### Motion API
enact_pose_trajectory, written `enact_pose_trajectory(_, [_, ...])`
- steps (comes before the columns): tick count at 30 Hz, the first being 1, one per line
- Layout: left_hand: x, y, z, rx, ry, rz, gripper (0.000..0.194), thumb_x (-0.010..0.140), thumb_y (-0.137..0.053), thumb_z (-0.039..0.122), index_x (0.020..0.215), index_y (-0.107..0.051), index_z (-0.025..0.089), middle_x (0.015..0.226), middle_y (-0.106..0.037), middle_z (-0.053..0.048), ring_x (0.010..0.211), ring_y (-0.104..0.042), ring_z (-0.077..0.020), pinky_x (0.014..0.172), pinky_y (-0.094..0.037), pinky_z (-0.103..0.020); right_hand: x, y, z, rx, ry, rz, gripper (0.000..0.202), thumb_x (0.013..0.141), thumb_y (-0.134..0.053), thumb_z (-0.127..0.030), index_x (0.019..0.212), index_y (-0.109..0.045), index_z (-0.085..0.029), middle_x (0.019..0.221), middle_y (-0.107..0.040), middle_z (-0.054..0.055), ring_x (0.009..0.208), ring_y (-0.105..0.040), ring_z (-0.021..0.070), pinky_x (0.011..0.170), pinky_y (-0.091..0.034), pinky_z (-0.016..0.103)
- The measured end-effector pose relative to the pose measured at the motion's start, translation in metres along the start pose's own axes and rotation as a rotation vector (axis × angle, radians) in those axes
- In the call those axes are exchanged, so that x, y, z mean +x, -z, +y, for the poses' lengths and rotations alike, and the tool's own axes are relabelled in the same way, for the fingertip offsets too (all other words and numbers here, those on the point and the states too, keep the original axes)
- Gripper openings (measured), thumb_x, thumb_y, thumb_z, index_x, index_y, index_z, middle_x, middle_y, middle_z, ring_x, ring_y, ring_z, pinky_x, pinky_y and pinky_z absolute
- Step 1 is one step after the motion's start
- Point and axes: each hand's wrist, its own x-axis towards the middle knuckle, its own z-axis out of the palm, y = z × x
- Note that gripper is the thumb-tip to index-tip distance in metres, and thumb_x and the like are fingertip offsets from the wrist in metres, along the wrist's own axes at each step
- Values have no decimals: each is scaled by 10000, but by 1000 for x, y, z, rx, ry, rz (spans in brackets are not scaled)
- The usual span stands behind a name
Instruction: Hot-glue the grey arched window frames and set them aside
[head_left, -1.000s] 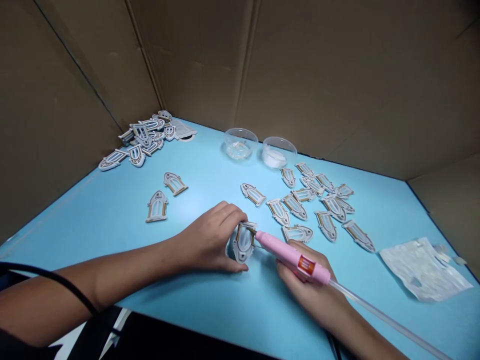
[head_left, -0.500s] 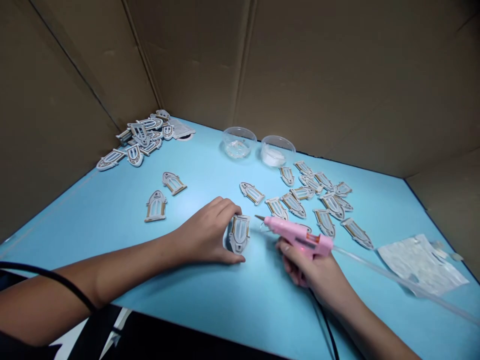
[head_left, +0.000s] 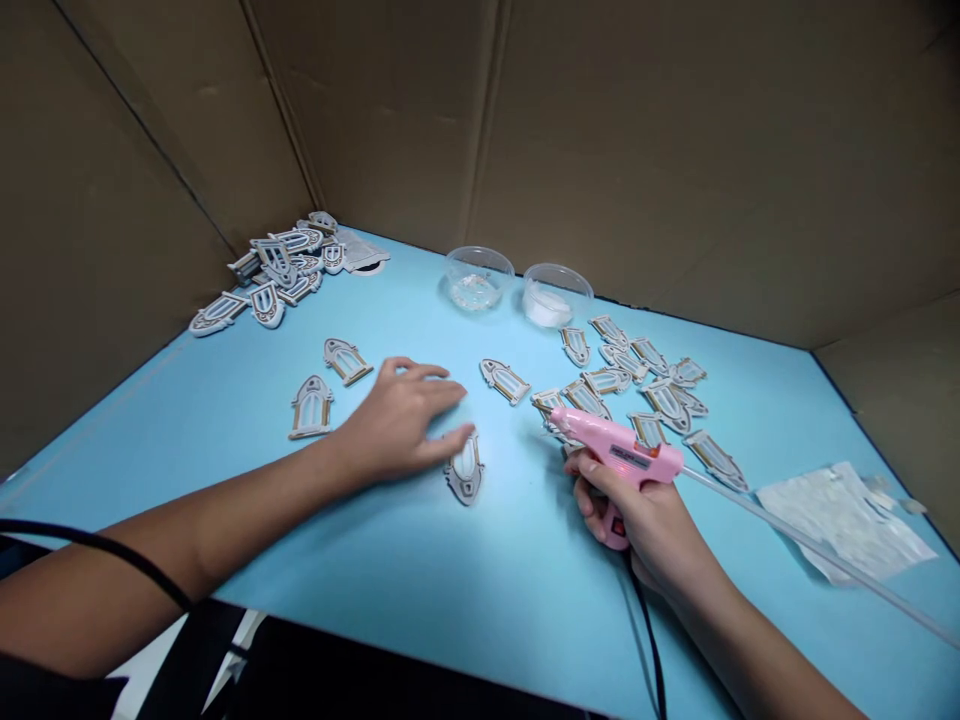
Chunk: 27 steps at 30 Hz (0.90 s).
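My left hand (head_left: 409, 415) hovers with fingers spread over a small arched window-shaped piece (head_left: 465, 472), white and grey, lying on the blue table. Its thumb overlaps the piece's upper end; whether they touch I cannot tell. My right hand (head_left: 630, 510) is wrapped round a pink hot glue gun (head_left: 619, 440), nozzle toward the left, a clear glue stick (head_left: 810, 545) trailing out of its back. Another arched piece (head_left: 505, 381) lies just beyond my left hand. Two more, an upright one (head_left: 311, 407) and a tilted one (head_left: 347, 361), rest left of it.
Loose arched pieces (head_left: 664, 400) spread behind the glue gun. More are piled (head_left: 274, 262) at the back left. Two clear tubs (head_left: 478, 280) stand by the cardboard wall (head_left: 637, 150). A white plastic bag (head_left: 844, 525) lies at right. A black cord (head_left: 652, 640) hangs from the gun.
My left hand has let go of the arched piece, which now lies flat on the table, and has opened. The glue gun has moved slightly right.
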Motion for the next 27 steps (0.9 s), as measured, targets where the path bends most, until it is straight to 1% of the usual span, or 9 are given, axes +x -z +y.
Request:
enact_pose_trajectory(3, [2, 20, -11, 144, 142, 42, 469, 982, -429, 428, 624, -626, 196, 596, -644, -39, 626, -582, -196, 796, -400, -410, -1, 0, -4, 4, 12, 19, 459, 789, -752, -597, 889, -634, -165, 578, -556, -20, 404, -442, 91, 362, -253, 206])
enact_pose_trajectory(6, [-1, 25, -3, -30, -62, -253, 457, 934, -478, 353, 504, -520, 205, 460, -482, 3, 470, -416, -144, 631, -379, -333, -2, 1, -5, -5, 16, 13, 425, 800, -757, -569, 851, -621, -170, 599, -566, -11, 412, -452, 89, 370, -265, 210])
enact_pose_trajectory(8, [-2, 19, 9, -191, -213, -385, 316, 889, -497, 272, 602, -616, 215, 557, -592, -10, 547, -517, -168, 638, -421, -326, -2, 1, -5, -13, 24, 5, 420, 809, -756, -568, 835, -610, -176, 604, -566, -9, 415, -456, 92, 371, -267, 213])
enact_pose_trajectory(11, [-3, 9, 16, -202, -275, -318, 226, 859, -503, 210, 904, -724, 204, 884, -741, -57, 850, -661, -228, 829, -490, -369, -2, 3, -3, -13, 55, 14, 414, 817, -756, -568, 840, -607, -183, 601, -563, -11, 412, -455, 99, 367, -264, 218])
enact_pose_trajectory(13, [-5, 14, 3, -25, -145, -230, 224, 871, -509, 219, 948, -716, 185, 932, -728, -78, 913, -652, -265, 857, -485, -407, -3, 4, -2, -10, 68, 24, 417, 817, -761, -570, 822, -603, -184, 599, -562, -9, 409, -452, 100, 365, -264, 222])
enact_pose_trajectory(16, [-13, 38, -36, 267, 229, -96, 235, 814, -637, 292, 995, -682, 150, 958, -669, -98, 909, -591, -293, 782, -477, -397, -3, 5, 0, -7, 68, 14, 426, 818, -764, -578, 797, -592, -189, 607, -567, -6, 414, -463, 101, 370, -273, 224])
enact_pose_trajectory(20, [-21, 59, -70, 225, 346, -128, 296, 846, -675, 301, 1073, -662, 112, 925, -634, -68, 790, -550, -212, 733, -486, -340, -4, 4, 2, -21, 71, 1, 424, 824, -757, -583, 800, -595, -192, 612, -563, -11, 423, -476, 104, 378, -293, 225])
enact_pose_trajectory(24, [-11, 35, -47, 95, 204, -210, 509, 821, -735, 355, 1280, -632, 160, 1202, -677, -98, 1080, -627, -276, 932, -513, -375, -5, 3, 1, -70, 74, 2, 440, 820, -740, -604, 785, -591, -192, 613, -572, -2, 425, -481, 112, 378, -301, 234])
enact_pose_trajectory(27, [-5, 11, -19, -86, 73, -234, 738, 800, -753, 365, 1463, -495, 166, 1396, -603, -143, 1300, -556, -315, 1070, -469, -416, -6, 1, 0, -174, 60, -21, 425, 803, -730, -605, 836, -616, -196, 621, -599, 1, 441, -497, 123, 391, -317, 238])
